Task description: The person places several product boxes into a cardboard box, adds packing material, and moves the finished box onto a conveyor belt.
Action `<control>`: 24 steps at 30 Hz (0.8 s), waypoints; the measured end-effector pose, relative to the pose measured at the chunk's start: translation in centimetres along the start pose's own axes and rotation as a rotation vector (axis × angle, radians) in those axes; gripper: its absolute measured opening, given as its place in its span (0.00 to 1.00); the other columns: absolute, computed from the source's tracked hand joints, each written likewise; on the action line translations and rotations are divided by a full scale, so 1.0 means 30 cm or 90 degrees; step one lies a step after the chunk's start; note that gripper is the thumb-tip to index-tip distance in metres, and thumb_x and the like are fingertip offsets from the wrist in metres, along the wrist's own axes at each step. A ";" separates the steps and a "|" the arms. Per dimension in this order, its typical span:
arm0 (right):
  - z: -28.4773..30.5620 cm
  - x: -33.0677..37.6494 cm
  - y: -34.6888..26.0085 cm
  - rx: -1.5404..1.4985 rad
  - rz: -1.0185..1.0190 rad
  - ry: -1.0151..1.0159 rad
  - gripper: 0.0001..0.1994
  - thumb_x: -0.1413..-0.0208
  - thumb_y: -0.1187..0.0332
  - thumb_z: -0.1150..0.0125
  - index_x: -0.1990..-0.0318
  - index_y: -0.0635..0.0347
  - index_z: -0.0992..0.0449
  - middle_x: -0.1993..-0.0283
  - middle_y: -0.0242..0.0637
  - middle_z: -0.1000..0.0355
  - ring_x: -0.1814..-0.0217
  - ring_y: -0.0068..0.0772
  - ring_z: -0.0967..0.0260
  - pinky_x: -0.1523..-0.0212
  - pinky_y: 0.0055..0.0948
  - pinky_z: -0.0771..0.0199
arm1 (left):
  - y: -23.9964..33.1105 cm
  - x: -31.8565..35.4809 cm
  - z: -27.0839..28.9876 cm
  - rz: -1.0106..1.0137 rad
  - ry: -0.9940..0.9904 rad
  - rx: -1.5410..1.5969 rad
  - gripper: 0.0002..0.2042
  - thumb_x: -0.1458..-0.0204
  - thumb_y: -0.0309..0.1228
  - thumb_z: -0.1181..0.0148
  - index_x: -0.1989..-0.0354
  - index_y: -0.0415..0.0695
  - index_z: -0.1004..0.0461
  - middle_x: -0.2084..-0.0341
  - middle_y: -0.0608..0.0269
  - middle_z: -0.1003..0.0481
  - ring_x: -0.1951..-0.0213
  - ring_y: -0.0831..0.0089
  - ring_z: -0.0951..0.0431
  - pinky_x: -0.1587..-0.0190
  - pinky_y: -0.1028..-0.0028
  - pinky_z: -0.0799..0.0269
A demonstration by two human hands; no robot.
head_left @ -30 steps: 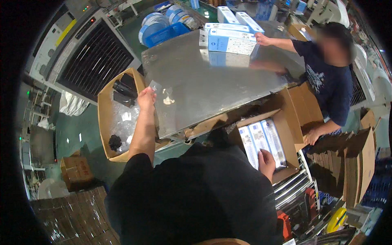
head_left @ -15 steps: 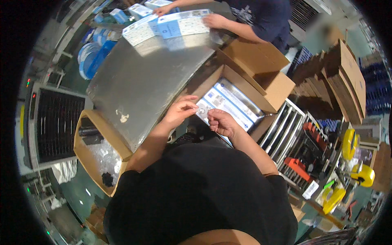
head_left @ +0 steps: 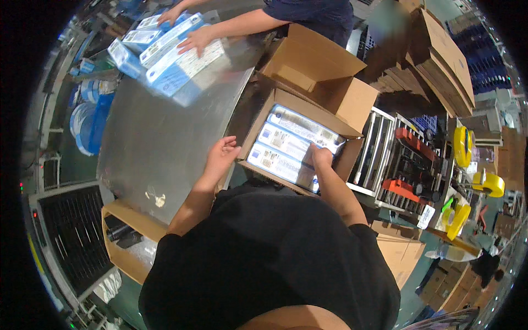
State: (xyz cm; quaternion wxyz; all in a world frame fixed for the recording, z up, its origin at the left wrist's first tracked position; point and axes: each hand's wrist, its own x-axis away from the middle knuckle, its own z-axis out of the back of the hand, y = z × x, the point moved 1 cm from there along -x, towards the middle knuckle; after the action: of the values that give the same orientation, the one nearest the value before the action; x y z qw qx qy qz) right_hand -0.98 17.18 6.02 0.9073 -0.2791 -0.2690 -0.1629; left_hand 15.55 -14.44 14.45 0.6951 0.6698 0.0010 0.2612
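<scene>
A brown cardboard carton (head_left: pixel 262 113) with raised flaps stands in front of me. Inside lie several long white-and-blue printed boxes (head_left: pixel 283 141) side by side. My right hand (head_left: pixel 322 157) reaches over the carton's near right part and touches the boxes; it looks open, though some fingers are hidden. By the carton's left wall, my left hand (head_left: pixel 222 155) is raised with its fingers apart and nothing seen in it.
A grey metal table (head_left: pixel 165 132) lies to the left, where a co-worker's hands (head_left: pixel 197 42) touch more white-and-blue boxes (head_left: pixel 181 69). Left of me is an open carton (head_left: pixel 122 256) with plastic bags. A roller conveyor (head_left: pixel 373 151), yellow tape dispensers (head_left: pixel 463 146) and stacked flat cartons (head_left: pixel 443 60) stand right.
My hands have parted: the right moved onto the boxes in the carton, the left drew back left. The small pale piece between them no longer shows. The co-worker's boxes moved left.
</scene>
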 end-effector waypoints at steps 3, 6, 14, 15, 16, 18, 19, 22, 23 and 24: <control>0.075 0.076 -0.024 -0.053 0.016 0.177 0.23 0.54 0.52 0.35 0.58 0.62 0.26 0.60 0.48 0.26 0.58 0.50 0.28 0.56 0.43 0.29 | 0.038 -0.042 -0.048 -0.128 -0.151 -0.389 0.50 0.65 0.40 0.24 0.34 0.33 0.49 0.40 0.39 0.40 0.39 0.53 0.37 0.37 0.63 0.41; 0.232 0.275 -0.015 0.062 0.177 0.574 0.23 0.54 0.57 0.34 0.56 0.65 0.28 0.55 0.50 0.31 0.51 0.52 0.33 0.51 0.41 0.33 | 0.098 -0.055 -0.131 -0.211 -0.417 -0.469 0.60 0.71 0.39 0.23 0.32 0.34 0.60 0.36 0.34 0.49 0.34 0.45 0.46 0.34 0.61 0.46; 0.251 0.141 -0.034 0.329 0.370 0.005 0.25 0.52 0.64 0.37 0.46 0.61 0.30 0.43 0.49 0.34 0.41 0.51 0.36 0.41 0.42 0.37 | 0.121 -0.347 -0.322 -0.103 -0.577 -0.759 0.42 0.65 0.44 0.28 0.36 0.52 0.37 0.42 0.57 0.33 0.40 0.54 0.36 0.39 0.59 0.40; 0.277 0.101 -0.026 0.303 0.462 0.182 0.27 0.55 0.65 0.35 0.45 0.60 0.32 0.43 0.49 0.35 0.41 0.50 0.37 0.41 0.42 0.37 | 0.068 -0.368 -0.317 -0.165 -0.457 -0.763 0.43 0.65 0.43 0.27 0.36 0.51 0.38 0.42 0.55 0.34 0.41 0.52 0.37 0.38 0.59 0.42; 0.337 0.133 -0.105 0.213 0.515 0.355 0.35 0.60 0.69 0.34 0.39 0.56 0.39 0.43 0.47 0.35 0.40 0.48 0.38 0.42 0.44 0.40 | 0.035 -0.363 -0.316 -0.195 -0.361 -0.739 0.42 0.65 0.42 0.27 0.36 0.51 0.39 0.41 0.52 0.37 0.41 0.49 0.37 0.40 0.58 0.39; 0.349 0.111 -0.103 0.266 0.406 0.467 0.37 0.57 0.65 0.33 0.37 0.59 0.41 0.41 0.45 0.37 0.36 0.47 0.44 0.37 0.48 0.48 | -0.027 -0.315 -0.321 -0.256 -0.178 -0.686 0.42 0.63 0.40 0.27 0.36 0.51 0.40 0.38 0.48 0.42 0.41 0.45 0.39 0.44 0.57 0.34; 0.312 0.066 -0.054 0.259 0.380 0.451 0.36 0.55 0.63 0.33 0.37 0.59 0.41 0.40 0.46 0.38 0.34 0.47 0.45 0.35 0.51 0.51 | -0.075 -0.291 -0.319 -0.231 -0.124 -0.606 0.42 0.62 0.39 0.27 0.35 0.51 0.42 0.38 0.47 0.44 0.41 0.43 0.38 0.44 0.57 0.34; 0.071 0.156 0.176 0.232 0.445 0.407 0.41 0.53 0.55 0.34 0.34 0.60 0.46 0.33 0.47 0.45 0.29 0.53 0.53 0.33 0.59 0.59 | -0.177 -0.230 -0.302 -0.178 -0.012 -0.459 0.43 0.59 0.38 0.29 0.33 0.51 0.48 0.38 0.45 0.47 0.44 0.40 0.37 0.44 0.57 0.34; -0.005 0.221 0.259 0.232 0.420 0.289 0.40 0.51 0.51 0.38 0.33 0.59 0.47 0.30 0.46 0.50 0.26 0.52 0.60 0.33 0.63 0.62 | -0.189 -0.207 -0.298 -0.173 -0.005 -0.477 0.43 0.57 0.38 0.30 0.32 0.52 0.50 0.39 0.44 0.46 0.44 0.40 0.36 0.44 0.57 0.34; -0.032 0.232 0.303 0.311 0.376 0.112 0.41 0.49 0.44 0.42 0.33 0.57 0.46 0.28 0.45 0.53 0.24 0.50 0.66 0.33 0.67 0.67 | -0.207 -0.182 -0.292 -0.163 0.006 -0.496 0.43 0.55 0.38 0.32 0.31 0.52 0.51 0.39 0.43 0.45 0.45 0.40 0.36 0.44 0.57 0.34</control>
State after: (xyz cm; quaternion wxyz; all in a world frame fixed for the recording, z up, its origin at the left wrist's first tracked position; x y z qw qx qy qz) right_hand 9.02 22.78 5.57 0.9744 -0.1055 -0.1295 0.1507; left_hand 10.01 -8.07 5.86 0.9235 0.3500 -0.0114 0.1568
